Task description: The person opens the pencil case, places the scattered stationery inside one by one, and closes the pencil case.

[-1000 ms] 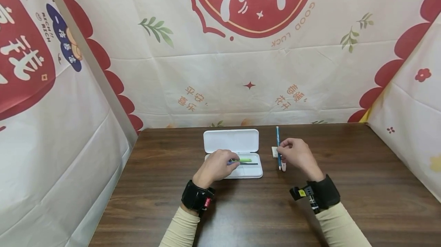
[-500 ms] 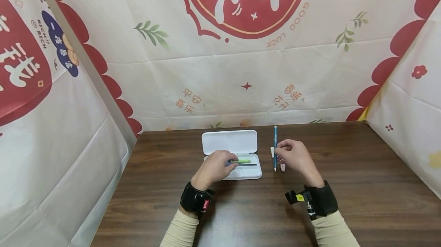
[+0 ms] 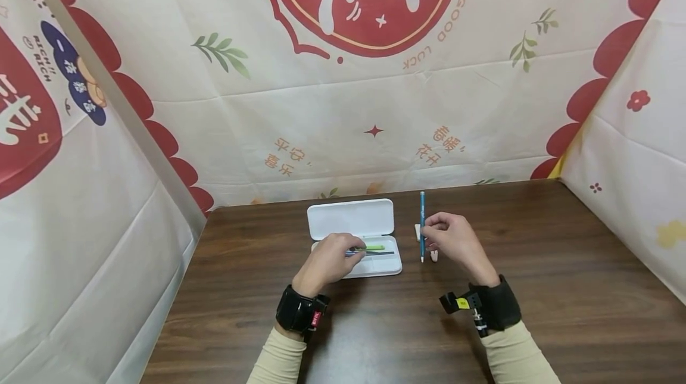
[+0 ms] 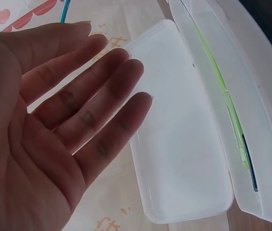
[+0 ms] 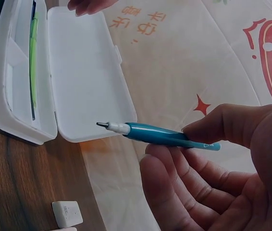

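My right hand (image 3: 452,244) pinches a blue pen (image 5: 157,135) between thumb and fingers. Its white front end and dark tip point toward me in the head view. An open white pencil case (image 3: 351,219) lies to the left of that hand, its lid tipped back. Over the case's left part is my left hand (image 3: 328,260); the left wrist view shows its fingers loosely extended with nothing in them. Inside the tray lie a light green pen (image 4: 216,72) and a thin dark stick-like item (image 4: 250,168), partly covered by the left hand in the head view.
A white eraser (image 5: 67,214) lies on the brown wooden table (image 3: 375,324), close by the right hand. Another small pale item (image 3: 434,256) sits just nearer to me. Printed cloth (image 3: 343,104) hangs behind the table, with more along both sides.
The right hand has shifted the blue pen slightly left, toward the case, uncovering more of the pale item. My left hand stays over the case. The head view has swung a little.
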Demonstrator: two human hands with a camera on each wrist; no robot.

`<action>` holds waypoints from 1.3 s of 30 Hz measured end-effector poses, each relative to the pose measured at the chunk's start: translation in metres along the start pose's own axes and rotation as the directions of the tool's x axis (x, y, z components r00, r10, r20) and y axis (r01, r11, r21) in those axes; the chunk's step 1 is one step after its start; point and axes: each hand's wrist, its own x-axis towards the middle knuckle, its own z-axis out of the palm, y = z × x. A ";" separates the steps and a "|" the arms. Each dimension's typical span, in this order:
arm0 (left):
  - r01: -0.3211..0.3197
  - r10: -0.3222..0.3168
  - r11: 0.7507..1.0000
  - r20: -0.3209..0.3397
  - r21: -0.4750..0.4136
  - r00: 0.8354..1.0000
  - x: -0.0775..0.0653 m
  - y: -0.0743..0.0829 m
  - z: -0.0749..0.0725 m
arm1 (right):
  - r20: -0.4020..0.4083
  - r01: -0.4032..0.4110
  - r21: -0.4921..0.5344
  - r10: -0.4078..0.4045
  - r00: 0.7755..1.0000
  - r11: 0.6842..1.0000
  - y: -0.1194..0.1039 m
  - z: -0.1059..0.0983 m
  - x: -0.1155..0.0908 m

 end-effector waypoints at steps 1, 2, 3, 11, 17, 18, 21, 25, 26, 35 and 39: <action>-0.001 0.001 1.000 0.001 -0.005 1.000 0.000 0.000 0.000 | 0.000 -0.004 0.004 0.004 1.000 1.000 0.000 0.000 0.000; -0.002 0.002 1.000 0.002 -0.008 1.000 0.000 0.000 0.000 | 0.000 -0.007 0.005 0.007 1.000 1.000 0.000 0.000 0.000; -0.002 0.002 1.000 0.004 -0.011 1.000 0.000 0.000 0.001 | 0.001 -0.009 0.007 0.009 1.000 1.000 0.000 0.000 -0.001; -0.022 0.022 0.999 -0.007 -0.026 1.000 0.001 0.000 0.002 | 0.000 -0.002 0.024 0.002 1.000 1.000 -0.002 -0.002 -0.002; -0.024 0.023 0.999 -0.007 -0.046 1.000 0.001 0.002 0.002 | 0.008 0.000 0.028 0.000 1.000 1.000 -0.005 -0.004 -0.003; -0.022 0.022 0.999 -0.006 -0.050 1.000 0.001 0.002 0.002 | 0.009 0.000 0.028 -0.001 1.000 1.000 -0.005 -0.004 -0.004; -0.018 0.018 0.998 -0.001 -0.055 1.000 0.001 0.003 0.002 | 0.009 -0.001 0.029 0.001 1.000 1.000 -0.005 -0.005 -0.004; -0.017 0.017 0.998 0.007 -0.067 1.000 0.001 0.003 0.002 | 0.014 -0.005 0.036 0.004 1.000 0.999 -0.006 -0.005 -0.004; -0.016 0.017 0.997 0.009 -0.072 1.000 0.001 0.002 0.002 | 0.015 -0.005 0.038 0.004 1.000 0.999 -0.006 -0.005 -0.005; -0.012 0.013 0.996 0.012 -0.084 1.000 0.000 0.003 0.002 | 0.023 0.012 0.051 -0.013 1.000 0.999 -0.006 -0.005 -0.005; -0.026 0.026 0.996 0.003 -0.088 1.000 0.000 0.003 0.003 | 0.035 0.032 0.045 -0.033 0.999 0.998 -0.006 -0.003 -0.006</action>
